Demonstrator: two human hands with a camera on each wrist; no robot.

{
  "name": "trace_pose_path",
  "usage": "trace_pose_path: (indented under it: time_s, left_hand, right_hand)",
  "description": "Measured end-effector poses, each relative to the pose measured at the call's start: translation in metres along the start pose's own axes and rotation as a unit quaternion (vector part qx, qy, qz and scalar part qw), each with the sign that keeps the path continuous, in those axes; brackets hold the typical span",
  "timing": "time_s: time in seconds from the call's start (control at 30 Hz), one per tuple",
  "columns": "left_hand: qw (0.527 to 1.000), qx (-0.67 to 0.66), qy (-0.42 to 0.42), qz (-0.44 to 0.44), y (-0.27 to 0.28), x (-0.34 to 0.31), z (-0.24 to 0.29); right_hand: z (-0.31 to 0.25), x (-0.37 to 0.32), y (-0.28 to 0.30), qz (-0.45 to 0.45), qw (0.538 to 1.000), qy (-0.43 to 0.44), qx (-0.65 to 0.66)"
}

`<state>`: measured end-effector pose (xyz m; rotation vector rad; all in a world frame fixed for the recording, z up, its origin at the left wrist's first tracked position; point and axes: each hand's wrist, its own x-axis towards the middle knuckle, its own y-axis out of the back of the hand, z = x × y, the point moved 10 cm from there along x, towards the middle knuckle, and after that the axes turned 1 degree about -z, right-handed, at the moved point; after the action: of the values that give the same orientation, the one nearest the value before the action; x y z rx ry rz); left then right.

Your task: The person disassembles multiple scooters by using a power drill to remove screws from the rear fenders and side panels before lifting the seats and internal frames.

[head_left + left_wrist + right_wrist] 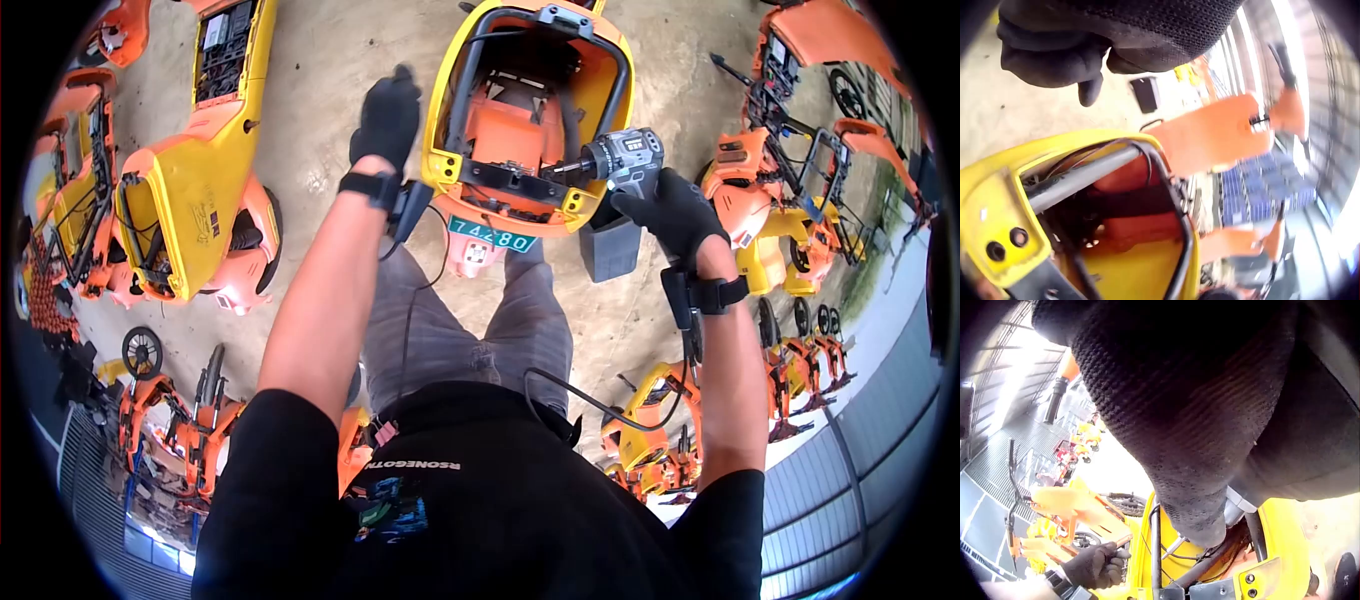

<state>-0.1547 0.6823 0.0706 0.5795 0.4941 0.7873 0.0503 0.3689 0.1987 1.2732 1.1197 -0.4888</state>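
My gloved right hand [680, 215] grips a grey and black cordless drill [637, 155] by its handle. The drill's nose points left, its tip close over the rear crossbar [515, 180] of a yellow and orange scooter body [437, 110]. In the right wrist view the black glove [1191, 425] hides most of the drill. My gloved left hand [388, 120] hangs in the air left of the body, fingers loosely bent with no object visible in them. The body's hollow shows a black tube frame [622, 85] and an orange part inside. A green number plate [492, 234] hangs below the crossbar.
Another yellow scooter body [185, 210] stands to the left. Several partly stripped orange scooters [770, 185] line the right side. A dark grey bin [610, 250] stands on the concrete floor [320, 60] beside my right leg. Black cables run from both wrists.
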Motion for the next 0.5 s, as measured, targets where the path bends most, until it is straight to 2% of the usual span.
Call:
trace_pose_path:
  time_s: [0.03, 0.1, 0.17, 0.2, 0.27, 0.3, 0.37, 0.43, 0.5]
  left_hand:
    - [0.995, 0.039, 0.081, -0.045, -0.001, 0.005, 0.030]
    - [0.985, 0.102, 0.101, -0.090, -0.032, 0.016, 0.031]
    - [0.978, 0.129, 0.131, -0.099, -0.025, 0.011, 0.062]
    - [0.977, 0.131, 0.132, -0.102, -0.026, 0.011, 0.067]
    - [0.952, 0.152, 0.207, -0.167, -0.040, 0.006, 0.055]
    - [0.951, 0.154, 0.208, -0.169, -0.046, 0.005, 0.051]
    - [0.955, 0.204, 0.195, -0.091, -0.045, 0.010, 0.046]
    - [0.952, 0.226, 0.193, -0.077, -0.045, 0.011, 0.050]
    - [0.949, 0.244, 0.189, -0.060, -0.044, 0.012, 0.051]
  right_hand:
    - [-0.003, 0.003, 0.000, -0.004, 1.000, 0.002, 0.001]
    - [-0.018, 0.013, 0.009, 0.031, 0.996, 0.054, -0.069]
    - [-0.045, 0.014, 0.021, 0.051, 0.985, 0.052, -0.155]
    - [-0.055, 0.020, 0.022, 0.066, 0.980, 0.079, -0.173]
    - [-0.076, 0.033, 0.024, 0.079, 0.965, 0.140, -0.205]
    - [-0.094, 0.034, 0.028, 0.073, 0.963, 0.141, -0.218]
    - [-0.109, 0.055, 0.024, 0.082, 0.953, 0.142, -0.254]
    - [-0.126, 0.065, 0.019, 0.084, 0.938, 0.173, -0.289]
    - [-0.135, 0.083, 0.002, 0.129, 0.891, 0.253, -0.354]
